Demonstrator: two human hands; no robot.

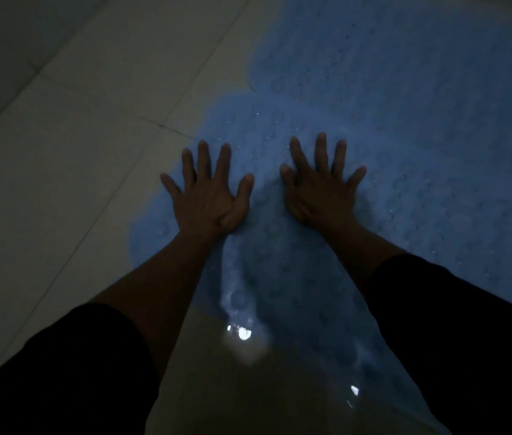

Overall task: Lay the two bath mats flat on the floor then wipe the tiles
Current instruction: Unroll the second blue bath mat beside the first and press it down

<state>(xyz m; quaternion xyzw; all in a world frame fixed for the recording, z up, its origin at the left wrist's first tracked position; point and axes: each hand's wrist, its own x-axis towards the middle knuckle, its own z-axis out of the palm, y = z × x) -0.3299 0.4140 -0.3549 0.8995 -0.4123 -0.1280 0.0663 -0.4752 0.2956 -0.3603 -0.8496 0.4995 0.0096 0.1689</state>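
A light blue bath mat [405,120] with round suction cups and a wavy edge lies spread over the floor, filling the middle and right of the view. My left hand [207,193] presses flat on it near its left edge, fingers spread. My right hand [320,183] lies flat on the mat beside it, fingers also apart. Neither hand holds anything. Whether the blue surface is one mat or two overlapping, I cannot tell in the dim light.
Pale floor tiles [91,120] with dark grout lines cover the left side. A wet, shiny patch [242,334] with bright reflections lies on the floor between my forearms. My dark sleeves cover the lower corners.
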